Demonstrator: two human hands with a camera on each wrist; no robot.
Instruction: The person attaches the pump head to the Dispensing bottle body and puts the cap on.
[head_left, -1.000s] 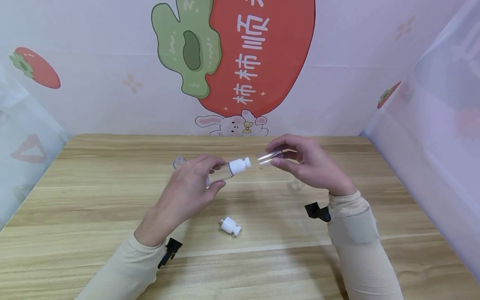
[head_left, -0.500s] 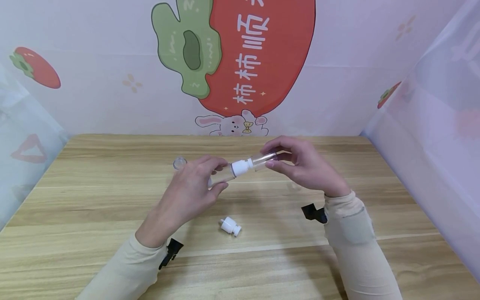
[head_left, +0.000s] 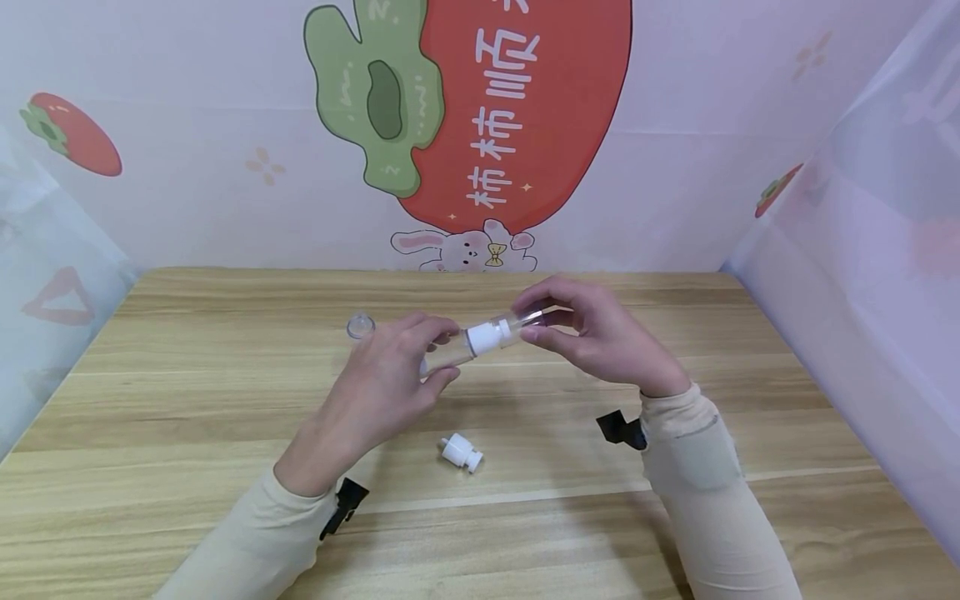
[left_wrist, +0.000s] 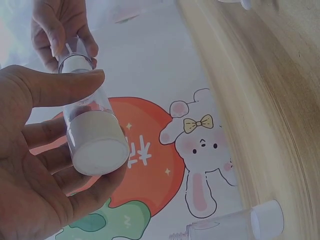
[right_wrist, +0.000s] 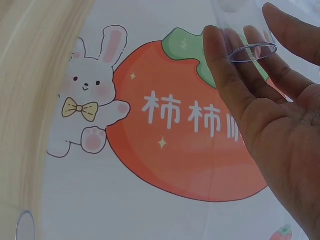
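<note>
My left hand (head_left: 390, 375) grips a clear bottle (head_left: 447, 357) around its body, its white base (left_wrist: 100, 150) facing the left wrist camera. A white pump head (head_left: 484, 337) is fitted on the bottle, which tilts up to the right above the table. Thumb and fingers of my right hand (head_left: 600, 337) pinch a clear cap (right_wrist: 245, 30), its far end hollow and round-rimmed. That cap (head_left: 529, 319) surrounds the pump's tip and part of its collar. A second white pump head (head_left: 461, 452) lies on the table between the forearms.
Behind the left hand stands another clear bottle (left_wrist: 220, 228) with a white base and threaded neck, its top (head_left: 361, 326) showing in the head view. A clear rim (right_wrist: 25, 231) shows low in the right wrist view. The wooden table (head_left: 187, 400) meets a printed backdrop (head_left: 225, 192).
My right hand has moved left and slightly down, bringing the clear cap from apart to over the pump's tip. The left hand with the bottle has shifted slightly right.
</note>
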